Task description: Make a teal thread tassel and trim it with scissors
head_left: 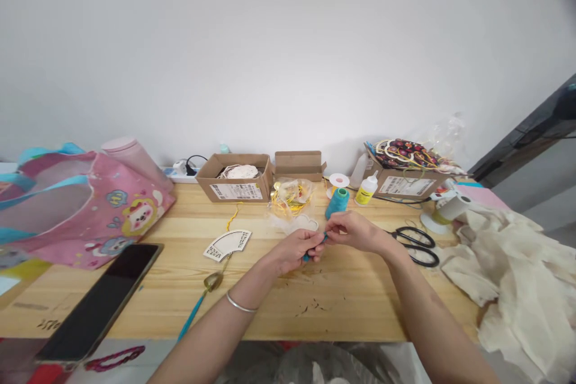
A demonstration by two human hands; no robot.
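Fingers curled, my left hand (299, 251) grips a small bundle of teal thread (306, 257), most of it hidden by the fingers. Close beside it, my right hand (353, 231) pinches the upper end of that teal thread at its fingertips. Just behind the hands stands a cone of teal thread (337, 203). To the left lies a pale fan-shaped pendant (228, 245) with cut-out characters and a yellow cord (232, 217). Below it hang a brass-coloured bell (213, 280) and a teal tassel (191, 318), partly beside my left forearm.
Black-handled scissors (418, 246) and cream cloth (526, 288) lie right. A glue bottle (366, 189), a bag of yellow cords (292, 201), and cardboard boxes (236, 191) stand along the wall. Left are a phone (101, 303) and a pink bag (103, 210). Dark scraps dot the table (360, 306).
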